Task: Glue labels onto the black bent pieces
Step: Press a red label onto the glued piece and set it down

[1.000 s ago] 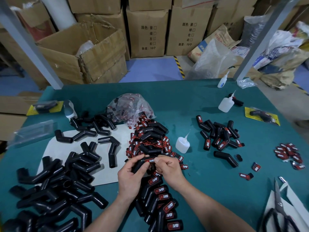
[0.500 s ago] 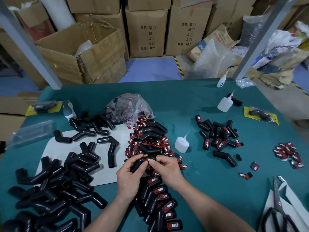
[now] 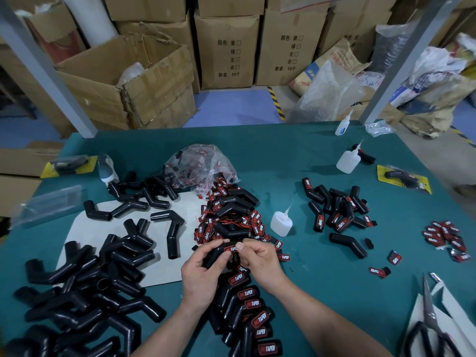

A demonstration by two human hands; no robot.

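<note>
So: we hold black bent piece just above table centre, red-black label sitting on its upper side. Our left hand grips piece, fingers curled round it, thumb on top. Our right hand pinches label end between thumb and forefinger. Loose labels heaped at 12 o'clock from hands. Glue bottle upright at 1 o'clock. Labelled pieces piled at 6. Bare pieces at 8 to 9. Scissors at 4, by green table edge.
</note>
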